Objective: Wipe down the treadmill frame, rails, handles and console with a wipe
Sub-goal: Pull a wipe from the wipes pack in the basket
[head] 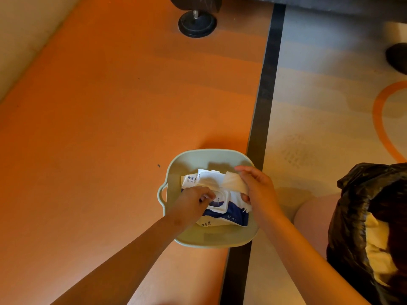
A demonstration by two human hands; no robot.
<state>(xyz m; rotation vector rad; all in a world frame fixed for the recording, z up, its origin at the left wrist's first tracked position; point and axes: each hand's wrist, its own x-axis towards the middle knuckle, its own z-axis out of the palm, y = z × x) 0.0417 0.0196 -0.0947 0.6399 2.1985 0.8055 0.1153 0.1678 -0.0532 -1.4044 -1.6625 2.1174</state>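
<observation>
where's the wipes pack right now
The wipes pack lies inside the pale green basin on the floor, low centre in the head view, left of the black bag; the left hand pinches at its opening, the right hand holds a wipe.

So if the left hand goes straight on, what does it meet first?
The left hand points up-right: first the wipe pack's white dispenser frame, probably touching; beyond it, the wipe in the right hand.

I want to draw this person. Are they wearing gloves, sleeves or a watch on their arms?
No. The left hand and right hand are bare: no gloves, no rings that show. The left forearm and right forearm are bare too, with no sleeve, watch or bracelet in view.
</observation>
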